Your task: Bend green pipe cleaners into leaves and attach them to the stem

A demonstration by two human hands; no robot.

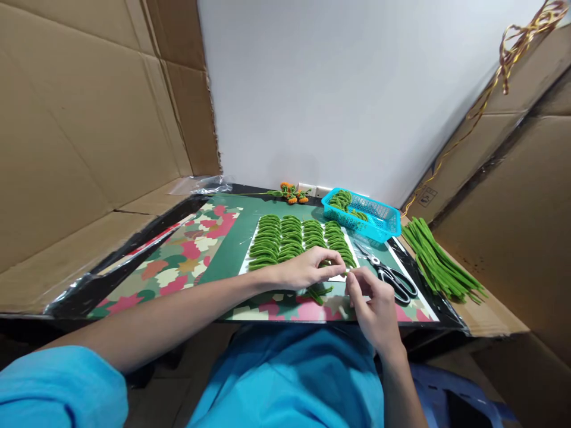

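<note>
Where the white sheet [245, 267] ends, my two grips meet

As the head view shows, my left grip [312, 266] arches over the near right part of the sheet, thumb and forefinger drawn together, and my right grip [375, 300] faces it just off that corner. A small green piece [345, 273] shows between the fingertips; whether one grip pinches it or both, I cannot tell. Four columns of curved green pieces [291, 239] lie on the sheet, and loose green bits [319, 294] just in front of it. They look fuzzy, so I judge them light, soft outside, bendable and not slippery; best taken by the tips, since squeezing the middle could spoil the curve. Right of the sheet lie scissors [387, 274] and, farther out, long green stems [439, 261]; past its far right corner stands a blue basket [350, 222].
</note>
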